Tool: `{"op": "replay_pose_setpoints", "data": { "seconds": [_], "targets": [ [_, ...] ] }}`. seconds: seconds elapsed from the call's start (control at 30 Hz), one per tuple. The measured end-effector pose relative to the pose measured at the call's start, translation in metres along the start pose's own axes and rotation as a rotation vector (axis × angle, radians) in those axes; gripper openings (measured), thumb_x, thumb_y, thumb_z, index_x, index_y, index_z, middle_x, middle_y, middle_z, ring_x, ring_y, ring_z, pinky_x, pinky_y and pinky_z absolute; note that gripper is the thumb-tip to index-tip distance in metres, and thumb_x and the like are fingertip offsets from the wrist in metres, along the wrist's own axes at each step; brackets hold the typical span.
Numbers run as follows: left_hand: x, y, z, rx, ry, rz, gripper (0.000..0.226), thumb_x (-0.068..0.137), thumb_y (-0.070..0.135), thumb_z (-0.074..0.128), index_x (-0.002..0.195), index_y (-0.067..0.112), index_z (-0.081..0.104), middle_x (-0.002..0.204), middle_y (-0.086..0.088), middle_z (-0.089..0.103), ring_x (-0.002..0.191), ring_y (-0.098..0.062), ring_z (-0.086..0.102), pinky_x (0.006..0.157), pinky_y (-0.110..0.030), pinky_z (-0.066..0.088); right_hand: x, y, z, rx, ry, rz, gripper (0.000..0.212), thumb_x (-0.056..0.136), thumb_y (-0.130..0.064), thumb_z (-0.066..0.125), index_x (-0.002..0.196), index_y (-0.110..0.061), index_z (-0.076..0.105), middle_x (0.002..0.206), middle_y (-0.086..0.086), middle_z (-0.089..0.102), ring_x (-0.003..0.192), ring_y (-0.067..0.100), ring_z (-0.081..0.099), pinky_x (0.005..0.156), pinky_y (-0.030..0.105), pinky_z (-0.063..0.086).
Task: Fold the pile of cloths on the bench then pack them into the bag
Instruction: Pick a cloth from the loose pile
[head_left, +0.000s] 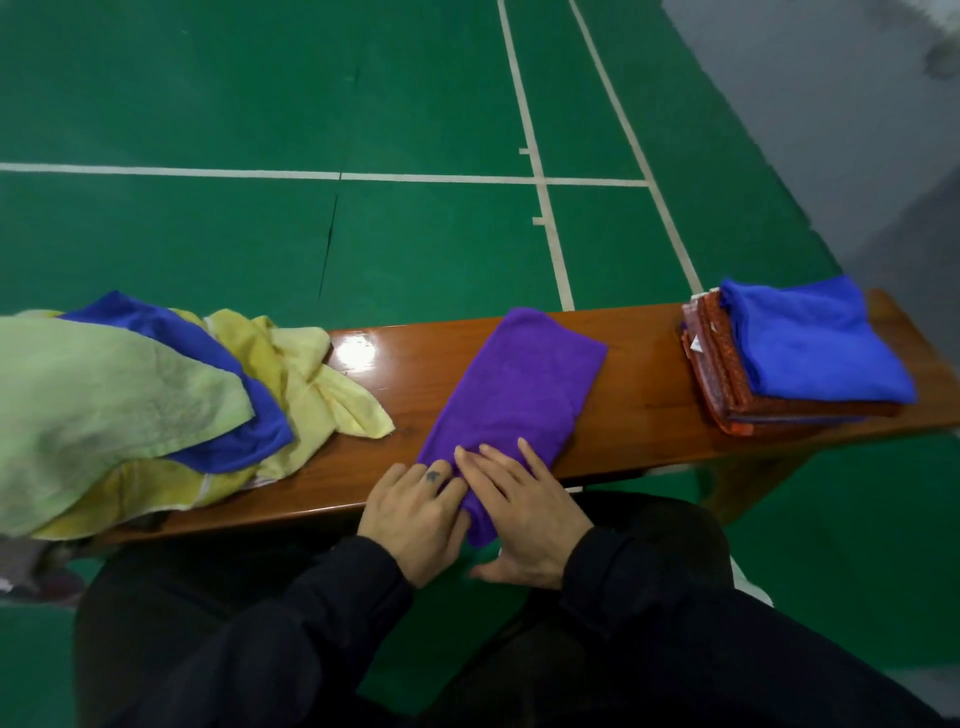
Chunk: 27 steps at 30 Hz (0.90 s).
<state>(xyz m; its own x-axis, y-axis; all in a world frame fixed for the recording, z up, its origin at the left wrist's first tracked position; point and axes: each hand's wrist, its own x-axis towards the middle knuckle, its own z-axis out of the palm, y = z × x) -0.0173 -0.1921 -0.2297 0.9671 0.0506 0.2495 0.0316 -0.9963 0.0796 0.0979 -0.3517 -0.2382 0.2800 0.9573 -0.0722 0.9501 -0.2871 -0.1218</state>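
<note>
A folded purple cloth (511, 387) lies mid-bench, between the unfolded pile (156, 400) and the folded stack (795, 358).

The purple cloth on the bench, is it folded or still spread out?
Folded. The purple cloth lies as a narrow doubled strip on the bench, and both hands, left and right, rest on its near end.

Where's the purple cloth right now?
Head view: the purple cloth lies mid-bench, between the unfolded pile and the folded stack, both hands at its near end.
</note>
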Motion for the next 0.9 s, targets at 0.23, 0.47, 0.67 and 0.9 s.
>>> {"op": "replay_pose_setpoints", "data": {
  "seconds": [0.23,0.47,0.67,0.9],
  "targets": [
    [0.028,0.027,-0.007,-0.282,-0.066,-0.055,0.033,0.082,0.033,0.049,0.105,0.013,0.061,0.097,-0.005,0.063,0.083,-0.028,0.061,0.068,-0.039,0.053,-0.011,0.002,-0.018,0.429,0.262,0.258,0.065,0.073,-0.019,0.057,0.137,-0.016,0.051,0.123,0.004,0.068,0.111,0.029,0.065,0.105,0.045,0.05],
    [0.02,0.007,0.004,-0.271,-0.147,0.101,0.038,0.079,0.033,0.053,0.111,0.016,0.065,0.119,0.0,0.063,0.106,-0.024,0.063,0.082,-0.039,0.052,-0.03,0.031,-0.039,0.624,0.428,0.427,0.025,0.08,-0.013,0.049,0.094,-0.021,0.068,0.093,-0.01,0.067,0.086,0.01,0.063,0.081,0.037,0.053],
    [0.02,0.009,-0.009,-0.607,0.115,-0.08,0.024,0.09,0.024,0.055,0.108,0.016,0.069,0.102,0.005,0.07,0.09,-0.015,0.065,0.078,-0.031,0.051,-0.032,0.041,-0.057,1.172,0.455,0.622,0.036,0.081,-0.012,0.049,0.107,-0.027,0.07,0.097,-0.015,0.071,0.091,0.006,0.062,0.087,0.027,0.046],
    [0.074,0.02,-0.036,-0.989,0.121,-0.384,0.017,0.093,0.034,0.06,0.094,0.022,0.073,0.076,0.013,0.07,0.071,0.0,0.062,0.066,-0.025,0.048,-0.024,0.052,-0.067,1.459,0.386,0.481,0.058,0.082,-0.002,0.074,0.135,-0.019,0.057,0.119,0.006,0.073,0.11,0.017,0.069,0.091,0.025,0.053]
  ]
}}
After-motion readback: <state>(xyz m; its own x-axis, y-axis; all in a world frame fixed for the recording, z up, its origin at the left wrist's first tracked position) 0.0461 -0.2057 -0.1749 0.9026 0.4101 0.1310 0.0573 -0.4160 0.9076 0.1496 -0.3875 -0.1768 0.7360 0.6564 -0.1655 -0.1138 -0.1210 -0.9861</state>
